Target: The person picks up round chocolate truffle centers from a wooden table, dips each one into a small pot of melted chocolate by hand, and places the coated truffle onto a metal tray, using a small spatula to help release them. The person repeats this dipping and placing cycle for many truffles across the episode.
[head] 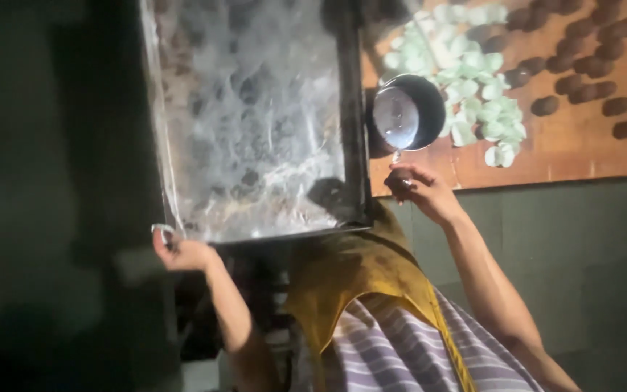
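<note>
A large metal tray holds dark round balls under a crinkled clear plastic sheet. My left hand pinches the near left corner of that sheet at the tray's edge. To the right of the tray, my right hand holds a small dark brown ball in its fingertips. The ball is just below a small round metal bowl that stands on a wooden board.
On the board lie several brown balls and a heap of pale green pieces. A yellow cloth and striped purple fabric lie over my lap. The left side is dark. A grey surface is below the board.
</note>
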